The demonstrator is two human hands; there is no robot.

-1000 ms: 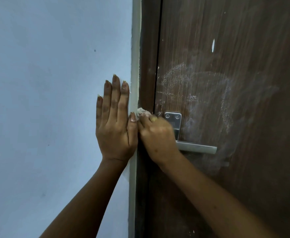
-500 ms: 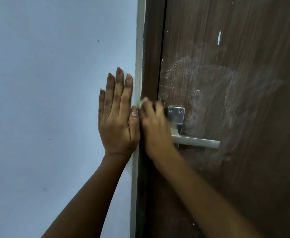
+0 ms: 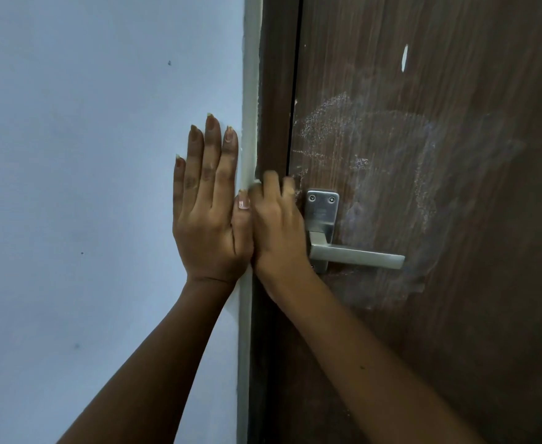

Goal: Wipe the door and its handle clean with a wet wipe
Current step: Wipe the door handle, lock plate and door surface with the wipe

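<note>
A dark brown wooden door (image 3: pixel 455 315) fills the right half of the view, with whitish smears above and around its handle. The silver lever handle (image 3: pixel 359 259) points right from a metal plate (image 3: pixel 322 209). My right hand (image 3: pixel 277 229) presses flat on the door edge just left of the plate, over a white wet wipe (image 3: pixel 256 182) of which only a sliver shows at the fingertips. My left hand (image 3: pixel 208 213) lies flat on the wall with fingers stretched upward, its thumb touching my right hand.
A pale blue wall (image 3: pixel 87 187) covers the left half. A light strip of door frame (image 3: pixel 250 91) runs vertically between wall and door. A small white chip (image 3: pixel 404 58) marks the door high up.
My right hand has slid upward along the door edge with the wipe, now blurred in motion. My left hand stays flat on the wall.
</note>
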